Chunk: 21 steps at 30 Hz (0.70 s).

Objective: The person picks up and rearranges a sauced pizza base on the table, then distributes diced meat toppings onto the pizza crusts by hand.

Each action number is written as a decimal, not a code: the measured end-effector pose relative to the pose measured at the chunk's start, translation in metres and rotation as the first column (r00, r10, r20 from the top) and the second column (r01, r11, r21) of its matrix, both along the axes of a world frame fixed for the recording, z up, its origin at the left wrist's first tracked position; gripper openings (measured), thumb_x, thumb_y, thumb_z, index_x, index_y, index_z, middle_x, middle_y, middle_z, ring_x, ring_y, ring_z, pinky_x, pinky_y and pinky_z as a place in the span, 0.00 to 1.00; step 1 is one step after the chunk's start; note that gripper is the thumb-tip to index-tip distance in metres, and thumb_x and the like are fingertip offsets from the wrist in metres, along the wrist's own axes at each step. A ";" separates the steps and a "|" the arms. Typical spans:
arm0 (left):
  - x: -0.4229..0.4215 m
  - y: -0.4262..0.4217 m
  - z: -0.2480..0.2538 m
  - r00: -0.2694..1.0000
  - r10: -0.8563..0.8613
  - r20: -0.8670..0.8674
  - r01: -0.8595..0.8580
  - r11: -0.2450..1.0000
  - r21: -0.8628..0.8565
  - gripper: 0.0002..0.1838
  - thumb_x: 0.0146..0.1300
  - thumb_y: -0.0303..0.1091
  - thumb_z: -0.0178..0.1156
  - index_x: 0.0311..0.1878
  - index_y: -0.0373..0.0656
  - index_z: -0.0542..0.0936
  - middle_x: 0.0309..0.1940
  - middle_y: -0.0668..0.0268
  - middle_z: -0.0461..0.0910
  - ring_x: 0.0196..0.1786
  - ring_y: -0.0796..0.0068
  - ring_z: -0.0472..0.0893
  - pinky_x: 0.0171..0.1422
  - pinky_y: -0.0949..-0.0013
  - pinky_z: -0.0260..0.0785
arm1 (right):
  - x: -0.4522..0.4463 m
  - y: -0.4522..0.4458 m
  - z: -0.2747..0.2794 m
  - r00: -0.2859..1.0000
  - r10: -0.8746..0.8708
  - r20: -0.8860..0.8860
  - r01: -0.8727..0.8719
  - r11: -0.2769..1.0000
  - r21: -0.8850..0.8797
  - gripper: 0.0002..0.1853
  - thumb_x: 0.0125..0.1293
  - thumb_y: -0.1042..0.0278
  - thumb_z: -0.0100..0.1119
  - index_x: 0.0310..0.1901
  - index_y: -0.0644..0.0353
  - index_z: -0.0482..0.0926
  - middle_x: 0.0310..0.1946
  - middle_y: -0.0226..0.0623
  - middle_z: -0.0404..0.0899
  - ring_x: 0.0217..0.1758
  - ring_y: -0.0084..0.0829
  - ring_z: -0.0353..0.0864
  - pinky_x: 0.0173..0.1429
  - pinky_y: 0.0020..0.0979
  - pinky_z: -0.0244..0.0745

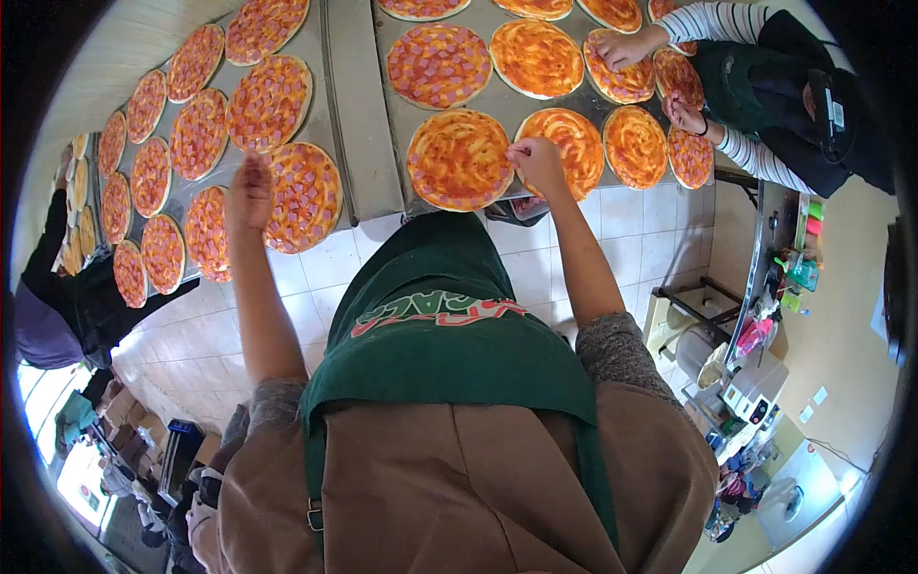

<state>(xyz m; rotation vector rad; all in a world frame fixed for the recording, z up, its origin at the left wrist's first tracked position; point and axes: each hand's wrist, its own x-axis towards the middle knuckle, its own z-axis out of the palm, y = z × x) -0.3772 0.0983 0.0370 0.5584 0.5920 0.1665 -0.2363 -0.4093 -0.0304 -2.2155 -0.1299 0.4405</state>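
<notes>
My left hand [251,193] is raised at the table's near edge, beside a pizza with diced ham [304,196]; its fingers look curled together, and their contents are hidden. My right hand [540,165] has its fingertips pinched between two pizzas. On its left is a pizza with sauce and cheese [461,160], and on its right a similar pizza [566,151] partly lies behind the hand. What the pinch holds is too small to make out. Another ham pizza [439,66] lies farther back.
More pizzas cover the metal table [356,115] on both sides of a seam. At the upper right, a co-worker's hands [622,48] reach over pizzas. Another person [62,306] stands at the far left. A side counter [765,258] holds bottles.
</notes>
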 end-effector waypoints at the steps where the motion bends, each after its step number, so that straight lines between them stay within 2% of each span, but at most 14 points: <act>1: 0.004 -0.033 0.005 0.991 0.088 -0.099 -0.083 0.995 0.059 0.09 0.65 0.27 0.57 0.46 0.34 0.77 0.38 0.63 0.81 0.42 0.74 0.81 0.48 0.76 0.79 | 0.001 0.002 0.003 1.000 0.001 -0.008 -0.002 0.999 -0.038 0.07 0.51 0.69 0.66 0.29 0.62 0.83 0.21 0.40 0.81 0.26 0.32 0.83 0.34 0.33 0.75; 3: 0.007 -0.068 0.009 0.994 0.056 -0.090 -0.048 0.995 0.089 0.10 0.66 0.27 0.55 0.47 0.34 0.77 0.39 0.62 0.81 0.42 0.74 0.81 0.48 0.75 0.79 | 0.003 0.010 0.015 1.000 0.003 -0.025 -0.006 0.993 -0.114 0.08 0.49 0.68 0.68 0.28 0.62 0.82 0.22 0.40 0.81 0.26 0.35 0.82 0.35 0.34 0.75; 4: 0.007 -0.079 0.010 0.996 0.039 -0.086 -0.030 0.994 0.104 0.10 0.67 0.27 0.54 0.48 0.33 0.76 0.39 0.62 0.81 0.42 0.74 0.81 0.49 0.75 0.79 | 0.002 0.011 0.014 1.000 0.006 0.024 -0.002 0.986 -0.165 0.08 0.48 0.68 0.69 0.27 0.62 0.81 0.22 0.40 0.81 0.27 0.36 0.82 0.35 0.34 0.75; 6: 0.008 -0.095 0.016 0.994 0.018 -0.111 -0.016 1.000 0.018 0.10 0.67 0.27 0.53 0.48 0.33 0.76 0.40 0.61 0.80 0.43 0.74 0.81 0.50 0.74 0.78 | 0.002 0.014 0.014 0.992 0.017 0.122 0.015 0.965 -0.263 0.09 0.47 0.67 0.70 0.26 0.61 0.80 0.22 0.39 0.80 0.28 0.37 0.81 0.35 0.35 0.74; 9: 0.002 -0.100 0.019 0.992 0.016 -0.124 -0.020 0.999 -0.031 0.11 0.68 0.28 0.51 0.49 0.32 0.76 0.40 0.61 0.80 0.44 0.73 0.81 0.50 0.74 0.78 | -0.003 0.010 0.024 0.999 -0.022 0.046 0.030 0.983 -0.179 0.11 0.45 0.66 0.72 0.24 0.61 0.79 0.23 0.39 0.80 0.29 0.38 0.81 0.34 0.36 0.73; 12: -0.007 -0.101 0.011 0.988 0.025 -0.153 -0.032 0.999 -0.043 0.12 0.69 0.28 0.51 0.50 0.32 0.75 0.41 0.60 0.79 0.44 0.73 0.81 0.51 0.74 0.78 | -0.019 0.007 0.026 0.999 0.035 0.022 -0.028 0.968 -0.248 0.12 0.45 0.65 0.73 0.25 0.61 0.78 0.24 0.39 0.80 0.29 0.38 0.80 0.34 0.37 0.72; 18: -0.017 -0.111 0.002 0.976 0.007 -0.216 -0.021 0.998 -0.065 0.11 0.69 0.28 0.51 0.49 0.31 0.75 0.40 0.60 0.79 0.44 0.72 0.81 0.52 0.74 0.77 | -0.022 0.007 0.024 0.999 -0.008 0.051 0.020 0.970 -0.243 0.06 0.49 0.70 0.67 0.27 0.60 0.80 0.25 0.38 0.81 0.30 0.37 0.82 0.37 0.36 0.74; 21: -0.014 -0.114 0.002 0.978 -0.029 -0.207 0.012 0.997 -0.083 0.12 0.69 0.29 0.51 0.50 0.31 0.75 0.40 0.60 0.79 0.44 0.72 0.81 0.52 0.74 0.77 | -0.015 0.011 0.028 0.992 -0.008 0.125 0.025 0.990 -0.138 0.05 0.52 0.70 0.62 0.30 0.59 0.82 0.27 0.38 0.83 0.33 0.37 0.83 0.39 0.35 0.76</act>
